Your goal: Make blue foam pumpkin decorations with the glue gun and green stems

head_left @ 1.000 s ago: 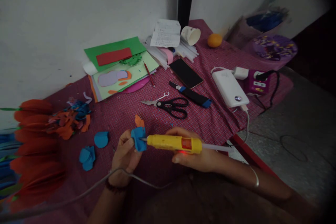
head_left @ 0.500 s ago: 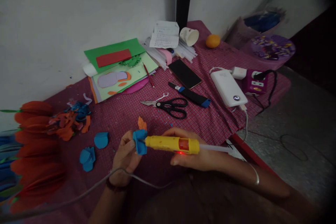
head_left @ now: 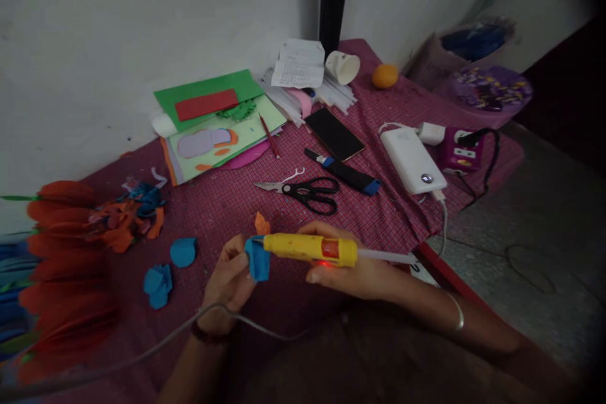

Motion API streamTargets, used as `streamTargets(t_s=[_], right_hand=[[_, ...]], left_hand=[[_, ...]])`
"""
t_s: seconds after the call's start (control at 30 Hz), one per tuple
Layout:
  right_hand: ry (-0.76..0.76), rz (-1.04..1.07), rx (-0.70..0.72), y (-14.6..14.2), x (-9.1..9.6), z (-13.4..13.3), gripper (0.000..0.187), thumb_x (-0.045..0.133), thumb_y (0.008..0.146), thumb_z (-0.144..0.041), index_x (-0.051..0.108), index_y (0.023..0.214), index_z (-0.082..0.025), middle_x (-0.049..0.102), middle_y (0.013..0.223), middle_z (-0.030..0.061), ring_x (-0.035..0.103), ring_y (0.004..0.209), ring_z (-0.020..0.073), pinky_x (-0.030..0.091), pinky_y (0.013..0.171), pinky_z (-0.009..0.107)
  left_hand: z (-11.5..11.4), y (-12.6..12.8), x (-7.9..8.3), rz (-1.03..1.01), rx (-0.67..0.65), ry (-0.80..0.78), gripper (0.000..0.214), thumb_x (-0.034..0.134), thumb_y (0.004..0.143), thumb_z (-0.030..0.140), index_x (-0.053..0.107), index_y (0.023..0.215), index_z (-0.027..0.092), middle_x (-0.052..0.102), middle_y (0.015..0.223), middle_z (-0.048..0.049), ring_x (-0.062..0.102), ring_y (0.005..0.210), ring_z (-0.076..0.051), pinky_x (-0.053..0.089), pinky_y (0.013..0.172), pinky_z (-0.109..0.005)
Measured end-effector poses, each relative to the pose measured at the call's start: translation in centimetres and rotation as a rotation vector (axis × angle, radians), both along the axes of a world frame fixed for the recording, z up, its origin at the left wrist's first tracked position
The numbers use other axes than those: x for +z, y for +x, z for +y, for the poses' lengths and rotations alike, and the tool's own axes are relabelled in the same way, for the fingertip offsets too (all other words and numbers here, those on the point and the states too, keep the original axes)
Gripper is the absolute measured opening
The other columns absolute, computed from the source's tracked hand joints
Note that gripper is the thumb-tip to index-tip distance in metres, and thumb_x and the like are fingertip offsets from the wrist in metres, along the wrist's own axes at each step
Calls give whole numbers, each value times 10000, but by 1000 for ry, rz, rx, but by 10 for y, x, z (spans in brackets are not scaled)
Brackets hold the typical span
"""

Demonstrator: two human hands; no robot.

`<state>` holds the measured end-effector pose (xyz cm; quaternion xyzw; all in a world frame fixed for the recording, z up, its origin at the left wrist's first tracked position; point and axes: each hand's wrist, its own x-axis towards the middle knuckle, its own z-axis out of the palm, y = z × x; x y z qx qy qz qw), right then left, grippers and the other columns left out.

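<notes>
Between the thumb and fingers of my left hand (head_left: pixel 230 278) is a piece of blue paper (head_left: pixel 259 261), curved and held upright. My right hand (head_left: pixel 338 271) is wrapped round a yellow glue gun (head_left: pixel 298 248), its red light lit and a clear glue stick (head_left: pixel 386 256) poking out of the back. The gun's nozzle points left and sits at the top edge of the blue paper. Just beyond, an orange paper piece (head_left: pixel 262 225) shows. More blue paper pieces, a rounded one (head_left: pixel 183 252) and a layered one (head_left: pixel 158 286), lie left of my left hand.
Black-handled scissors (head_left: pixel 310 192), a utility knife (head_left: pixel 348 173) and a phone (head_left: pixel 334 133) lie beyond my hands. A white power bank (head_left: pixel 411 160) is at right. Paper scraps (head_left: pixel 130 214) and red paper flowers (head_left: pixel 66 271) are at left. A cable (head_left: pixel 165 344) crosses my left wrist.
The glue gun has moved up slightly, its nozzle going from the middle of the blue paper to its top edge. The blue paper has turned a little in my left hand.
</notes>
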<state>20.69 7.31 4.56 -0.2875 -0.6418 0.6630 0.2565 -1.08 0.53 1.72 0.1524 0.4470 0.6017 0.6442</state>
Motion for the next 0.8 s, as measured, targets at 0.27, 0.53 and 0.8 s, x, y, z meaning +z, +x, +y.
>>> streamTargets(t_s=[0.27,0.53,0.8], right_hand=[[3,-79,160,0,-1,-7,476,746,718,-465,573,1070,-196,621,860,-4,552,722,125,403,604,226],[-101,95,57,3,-2,-4,422,685,796,-423,530,1112,-189,569,808,-2,505,680,106,416,583,217],[-9,25,70,0,2,0,410,694,780,-434,552,1069,-180,586,908,21,527,763,124,431,626,227]], left_hand=[[2,0,-1,-30,155,-61,278,858,585,284,611,652,175,532,520,56,465,432,-58,444,441,-177],[3,-3,-4,2,203,-23,246,862,560,241,645,661,180,676,671,8,581,542,-82,518,554,-181],[5,2,13,152,83,69,367,868,557,263,521,499,156,523,498,30,487,487,-77,426,466,-171]])
